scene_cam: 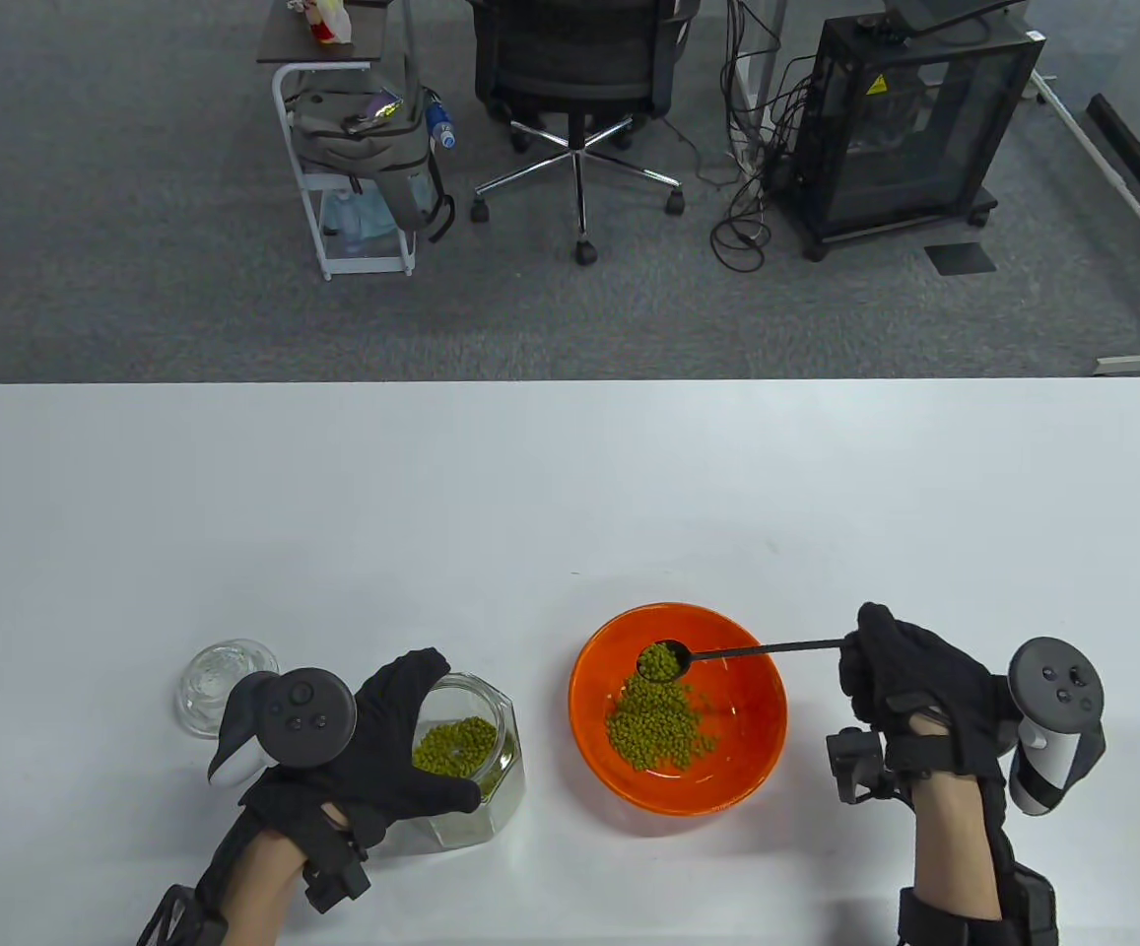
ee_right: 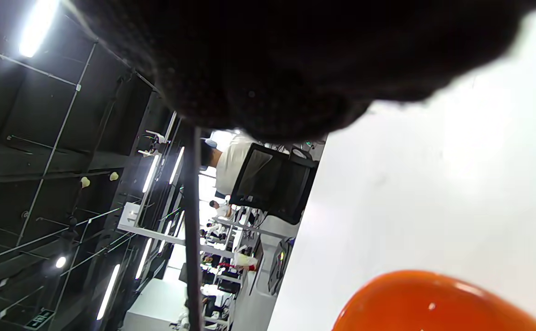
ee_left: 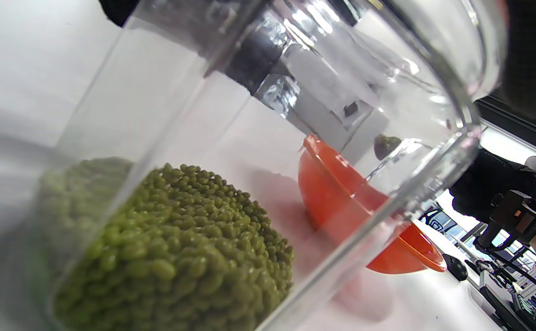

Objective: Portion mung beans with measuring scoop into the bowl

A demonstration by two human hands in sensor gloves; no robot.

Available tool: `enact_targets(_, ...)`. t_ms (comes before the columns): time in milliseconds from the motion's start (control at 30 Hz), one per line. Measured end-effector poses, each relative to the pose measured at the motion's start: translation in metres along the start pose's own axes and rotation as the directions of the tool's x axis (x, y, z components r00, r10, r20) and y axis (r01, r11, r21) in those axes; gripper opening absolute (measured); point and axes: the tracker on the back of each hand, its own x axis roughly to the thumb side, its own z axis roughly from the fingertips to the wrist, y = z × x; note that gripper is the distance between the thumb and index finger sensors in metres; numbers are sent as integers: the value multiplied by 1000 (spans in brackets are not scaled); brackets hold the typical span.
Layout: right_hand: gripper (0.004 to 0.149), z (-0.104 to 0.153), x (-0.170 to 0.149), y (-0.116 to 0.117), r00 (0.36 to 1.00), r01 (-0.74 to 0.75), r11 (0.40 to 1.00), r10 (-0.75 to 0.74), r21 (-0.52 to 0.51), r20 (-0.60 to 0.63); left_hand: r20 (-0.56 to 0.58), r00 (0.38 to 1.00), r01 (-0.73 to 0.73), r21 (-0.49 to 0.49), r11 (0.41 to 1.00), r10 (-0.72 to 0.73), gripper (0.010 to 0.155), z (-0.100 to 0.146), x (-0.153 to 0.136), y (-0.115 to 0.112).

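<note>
An orange bowl (scene_cam: pixel 757 729) sits on the white table with a heap of mung beans (scene_cam: pixel 656 729) in it. My right hand (scene_cam: pixel 909 680) pinches the handle of a black measuring scoop (scene_cam: pixel 663 660). The scoop's head is heaped with beans and hangs over the bowl's far left part. My left hand (scene_cam: pixel 402 744) grips a clear glass jar (scene_cam: pixel 486 778) tilted toward the bowl, with beans (ee_left: pixel 175 257) lying inside. The left wrist view looks through the jar at the bowl (ee_left: pixel 341 197). The bowl's rim (ee_right: pixel 438 299) and the scoop handle (ee_right: pixel 193 230) show in the right wrist view.
The jar's glass lid (scene_cam: pixel 215 680) lies on the table to the left of my left hand. Beyond the table's far edge stand an office chair (scene_cam: pixel 574 79), a small cart (scene_cam: pixel 353 148) and a black cabinet (scene_cam: pixel 909 128).
</note>
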Motion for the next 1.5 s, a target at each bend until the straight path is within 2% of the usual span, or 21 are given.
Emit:
enact_targets(233, 44, 2, -1, -9, 999, -54, 997, 54, -48, -1, 0, 1000, 0, 0, 1000, 0, 125, 0, 0, 0)
enact_targets(467, 44, 4, 2, -8, 988, -151, 985, 153, -88, 16, 0, 1000, 1, 0, 1000, -1, 125, 0, 0, 0)
enact_targets(733, 43, 11, 13, 0, 942, -309, 936, 325, -167, 80, -1, 1000, 2, -1, 1000, -2, 125, 0, 0, 0)
enact_targets(867, 43, 17, 22, 8, 897, -386, 898, 418, -209, 140, -1, 1000, 2, -1, 1000, -2, 125, 0, 0, 0)
enact_targets(967, 43, 24, 30, 13, 851, -432, 866, 484, -252, 202, -1, 1000, 2, -1, 1000, -2, 125, 0, 0, 0)
enact_targets(1100, 43, 30, 37, 19, 809, -444, 853, 514, -275, 286, -1, 1000, 2, -1, 1000, -2, 125, 0, 0, 0)
enact_targets(1133, 43, 32, 40, 22, 782, -453, 848, 526, -275, 334, -1, 1000, 2, -1, 1000, -2, 125, 0, 0, 0)
enact_targets(1233, 43, 39, 46, 27, 730, -481, 815, 576, -321, 368, -1, 1000, 2, -1, 1000, -2, 125, 0, 0, 0)
enact_targets(1300, 43, 45, 53, 32, 643, -520, 776, 631, -358, 434, -1, 1000, 3, -1, 1000, -3, 125, 0, 0, 0)
enact_targets(1367, 43, 49, 55, 36, 602, -534, 756, 655, -379, 457, -1, 1000, 2, -1, 1000, -2, 125, 0, 0, 0)
enact_targets(1400, 43, 52, 58, 40, 551, -544, 746, 663, -385, 507, -1, 1000, 3, -1, 1000, -3, 125, 0, 0, 0)
enact_targets(1500, 43, 59, 62, 46, 475, -544, 724, 683, -424, 555, -1, 1000, 3, -1, 1000, -3, 125, 0, 0, 0)
